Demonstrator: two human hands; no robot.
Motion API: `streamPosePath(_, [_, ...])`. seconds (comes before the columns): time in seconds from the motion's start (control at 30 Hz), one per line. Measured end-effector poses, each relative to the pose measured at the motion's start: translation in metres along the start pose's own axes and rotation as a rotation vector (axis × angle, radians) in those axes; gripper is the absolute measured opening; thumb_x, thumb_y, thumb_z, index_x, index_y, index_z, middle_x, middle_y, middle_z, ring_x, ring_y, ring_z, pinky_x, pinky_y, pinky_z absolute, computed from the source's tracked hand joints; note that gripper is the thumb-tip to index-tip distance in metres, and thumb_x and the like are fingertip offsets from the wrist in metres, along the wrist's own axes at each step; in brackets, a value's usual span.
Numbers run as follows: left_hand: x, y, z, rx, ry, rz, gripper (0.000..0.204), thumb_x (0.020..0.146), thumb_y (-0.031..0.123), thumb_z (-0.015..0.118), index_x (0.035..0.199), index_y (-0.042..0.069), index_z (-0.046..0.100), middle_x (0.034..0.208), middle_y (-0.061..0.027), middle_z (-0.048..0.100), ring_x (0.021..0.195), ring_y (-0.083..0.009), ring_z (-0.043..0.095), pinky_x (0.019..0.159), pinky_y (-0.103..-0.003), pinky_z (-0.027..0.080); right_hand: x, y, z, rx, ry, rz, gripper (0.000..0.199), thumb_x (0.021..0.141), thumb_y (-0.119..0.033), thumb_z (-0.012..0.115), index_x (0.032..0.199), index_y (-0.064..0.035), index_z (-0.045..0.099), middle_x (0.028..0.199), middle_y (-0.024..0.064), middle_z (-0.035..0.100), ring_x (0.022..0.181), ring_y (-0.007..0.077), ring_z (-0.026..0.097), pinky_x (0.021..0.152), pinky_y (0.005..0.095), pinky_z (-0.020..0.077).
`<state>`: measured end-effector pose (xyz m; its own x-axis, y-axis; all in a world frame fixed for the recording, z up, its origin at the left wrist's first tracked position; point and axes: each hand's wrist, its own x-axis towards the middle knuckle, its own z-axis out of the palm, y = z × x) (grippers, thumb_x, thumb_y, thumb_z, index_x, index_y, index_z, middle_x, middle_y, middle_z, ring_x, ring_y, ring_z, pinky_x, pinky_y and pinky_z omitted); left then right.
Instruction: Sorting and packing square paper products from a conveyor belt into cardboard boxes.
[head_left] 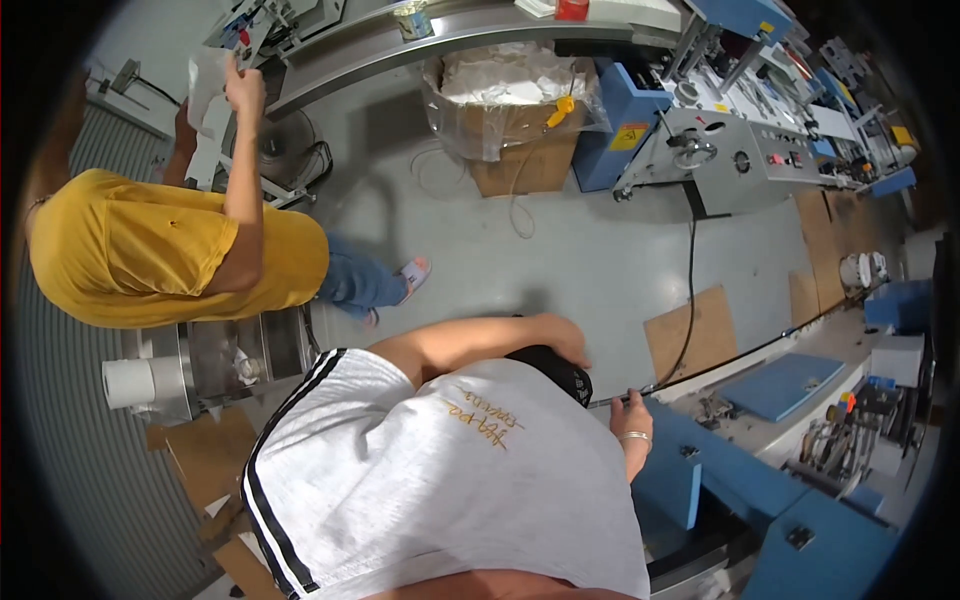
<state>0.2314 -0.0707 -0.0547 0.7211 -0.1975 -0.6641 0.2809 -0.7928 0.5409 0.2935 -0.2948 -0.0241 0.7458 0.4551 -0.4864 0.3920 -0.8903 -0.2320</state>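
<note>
My left arm bends across the front of my white shirt [440,450]. My left hand [570,342] is by the black clothing [555,370] at my waist, and its fingers are too hidden to read. On the other side my right hand [632,425], with a bracelet at the wrist, is beside a blue cabinet [665,455]. Its fingers are loosely bent with thumb and forefinger apart, and I see nothing held in them. Whether it touches the cabinet edge I cannot tell.
A person in a yellow shirt [170,250] stands at left, one hand raised to a pale sheet [207,90]. A lined cardboard box [520,150] of scraps stands by a blue-grey machine [735,150]. A black cable [692,270] crosses the floor over a cardboard sheet [670,325].
</note>
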Motion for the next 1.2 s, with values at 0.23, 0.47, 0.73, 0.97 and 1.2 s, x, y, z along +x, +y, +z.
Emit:
streamPosePath(0.23, [0.005, -0.037, -0.043, -0.145, 0.162, -0.037, 0.064, 0.087, 0.055, 0.038, 0.088, -0.002, 0.066, 0.092, -0.0214, 0.063, 0.091, -0.0399, 0.057, 0.083, -0.044, 0.044, 0.1, -0.027, -0.063, -0.173, -0.106, -0.077, 0.046, 0.083, -0.034, 0.054, 0.124, -0.0137, 0.047, 0.109, 0.0189, 0.058, 0.098, 0.0347, 0.057, 0.083, 0.0443, 0.0461])
streamPosePath(0.47, [-0.004, -0.106, -0.075, -0.33, 0.267, -0.082, 0.056, 0.086, 0.053, 0.041, 0.087, 0.004, 0.068, 0.092, -0.022, 0.063, 0.092, -0.0382, 0.058, 0.082, -0.044, 0.045, 0.167, -0.115, -0.06, -0.123, -0.13, -0.257, 0.042, 0.083, -0.031, 0.055, 0.12, -0.0124, 0.048, 0.107, 0.0213, 0.059, 0.099, 0.038, 0.055, 0.083, 0.045, 0.045])
streamPosePath(0.73, [-0.03, -0.19, -0.162, -0.298, 0.277, -0.08, 0.051, 0.087, 0.048, 0.044, 0.09, 0.001, 0.064, 0.091, -0.0183, 0.063, 0.088, -0.0363, 0.058, 0.077, -0.042, 0.044, 0.204, -0.229, -0.053, -0.147, -0.225, -0.341, 0.046, 0.082, -0.027, 0.056, 0.125, -0.0137, 0.045, 0.116, 0.0157, 0.055, 0.105, 0.0349, 0.054, 0.087, 0.0446, 0.0447])
streamPosePath(0.97, [-0.05, -0.259, -0.212, -0.608, 0.558, 0.036, 0.034, 0.086, 0.032, 0.053, 0.097, 0.001, 0.062, 0.087, -0.0109, 0.064, 0.08, -0.0206, 0.06, 0.071, -0.033, 0.046, 0.225, -0.287, -0.065, -0.077, -0.155, -0.438, 0.042, 0.082, -0.028, 0.056, 0.121, -0.0118, 0.05, 0.109, 0.019, 0.058, 0.1, 0.0364, 0.055, 0.085, 0.0431, 0.045])
streamPosePath(1.2, [-0.067, -0.297, -0.288, -1.427, 1.095, 0.117, 0.025, 0.09, 0.023, 0.051, 0.103, 0.004, 0.06, 0.09, -0.002, 0.062, 0.082, -0.0099, 0.058, 0.07, -0.023, 0.044, 0.273, -0.32, -0.093, -0.096, -0.13, -0.493, 0.039, 0.083, -0.027, 0.057, 0.117, -0.0104, 0.052, 0.107, 0.0213, 0.058, 0.095, 0.0375, 0.057, 0.082, 0.0428, 0.0463])
